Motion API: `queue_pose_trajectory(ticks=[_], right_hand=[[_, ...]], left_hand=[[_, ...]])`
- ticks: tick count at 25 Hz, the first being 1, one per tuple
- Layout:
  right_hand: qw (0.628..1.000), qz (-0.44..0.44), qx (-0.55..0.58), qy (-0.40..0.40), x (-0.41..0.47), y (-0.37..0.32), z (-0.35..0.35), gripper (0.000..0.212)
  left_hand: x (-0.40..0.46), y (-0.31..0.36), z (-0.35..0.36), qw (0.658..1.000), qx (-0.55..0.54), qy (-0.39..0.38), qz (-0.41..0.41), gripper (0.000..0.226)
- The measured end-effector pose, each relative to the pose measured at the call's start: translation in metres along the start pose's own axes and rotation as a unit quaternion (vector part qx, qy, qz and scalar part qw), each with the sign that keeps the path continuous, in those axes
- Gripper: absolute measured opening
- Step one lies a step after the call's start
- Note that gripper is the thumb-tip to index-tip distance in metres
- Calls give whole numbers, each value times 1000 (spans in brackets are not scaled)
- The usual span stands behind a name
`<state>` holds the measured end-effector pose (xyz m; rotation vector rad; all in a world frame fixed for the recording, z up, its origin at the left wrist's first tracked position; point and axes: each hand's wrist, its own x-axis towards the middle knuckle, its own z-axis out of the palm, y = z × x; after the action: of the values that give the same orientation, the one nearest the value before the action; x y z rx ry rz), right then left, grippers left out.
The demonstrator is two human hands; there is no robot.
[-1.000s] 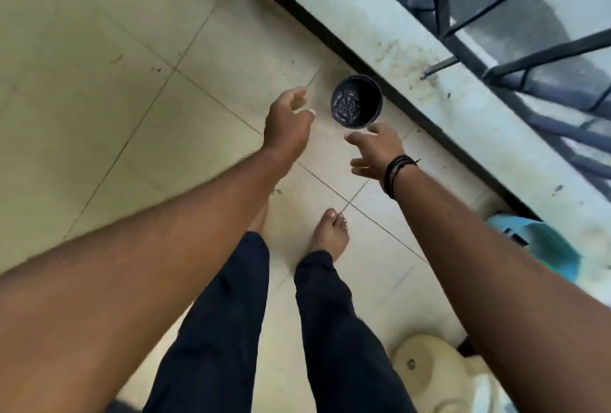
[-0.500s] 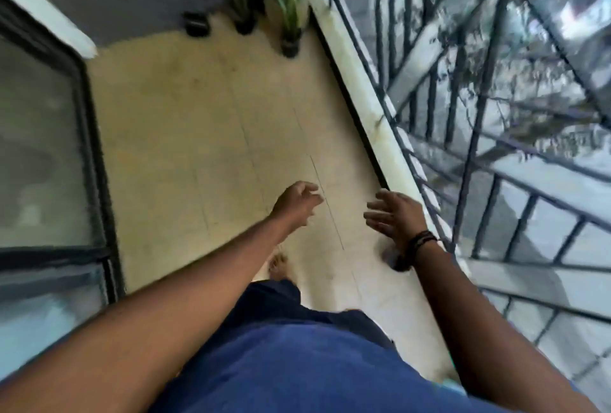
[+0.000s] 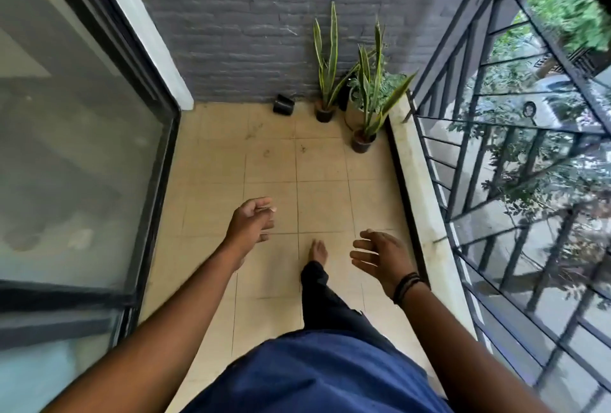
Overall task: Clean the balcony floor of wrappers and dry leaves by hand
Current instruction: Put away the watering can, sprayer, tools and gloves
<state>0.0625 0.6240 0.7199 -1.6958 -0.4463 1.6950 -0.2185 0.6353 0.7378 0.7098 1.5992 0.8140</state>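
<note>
Left hand: the left hand (image 3: 252,224) is held out above the floor, fingers loosely curled, thumb close to the fingertips. Whether a small scrap sits between them cannot be told; the area is blurred.
Right hand: the right hand (image 3: 380,255) is held out above the floor near the ledge, fingers spread and relaxed, holding nothing. Dark bands circle the wrist.
Floor: the tiled floor (image 3: 271,164) runs from the person's feet to the grey brick wall (image 3: 231,16).
Debris: small dark specks (image 3: 266,153) lie on the tiles at the far end, near the wall and well apart from both hands. Whether these are leaves or dirt marks cannot be told.
Plants: two potted plants (image 3: 363,108) stand upright in the far right corner, just beside the ledge (image 3: 426,201).
Black pot: a small black pot (image 3: 283,104) lies tipped at the foot of the wall, left of the plants.
Railing: a dark metal railing (image 3: 496,154) rises from the ledge on the right.
Door: a glass sliding door (image 3: 82,148) borders the floor on the left.
Foot: one bare foot (image 3: 318,251) rests on the tiles between the hands.
</note>
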Motion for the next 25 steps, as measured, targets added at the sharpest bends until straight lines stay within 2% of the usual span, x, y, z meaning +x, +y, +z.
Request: queue_pose_trajectory(ticks=[5,10,12,15,18,21,25], right_hand=[[1000,9,-23,12,121,-93,37,23],[997,9,-74,-37,214,-191,123,24],[995,6,-79,-62,243,-231,166,23],[991,15,-98,-91,290,-282,234,21],[982,21,-141,-122,340,-314,298,20],[958,57,-247,-135,396,-342,358,15],[916,109,-340,-181,472,-369,417,7]], left_hand=[[91,68,-38,996,55,30,-62,29],[185,159,-81,993,66,81,-45,19],[221,179,-82,993,26,102,-48,25],[287,206,-78,993,-17,90,-76,29],[363,228,-77,990,-63,78,-95,19],[450,253,-88,979,-116,98,-137,10],[552,263,-86,947,-216,136,-194,10]])
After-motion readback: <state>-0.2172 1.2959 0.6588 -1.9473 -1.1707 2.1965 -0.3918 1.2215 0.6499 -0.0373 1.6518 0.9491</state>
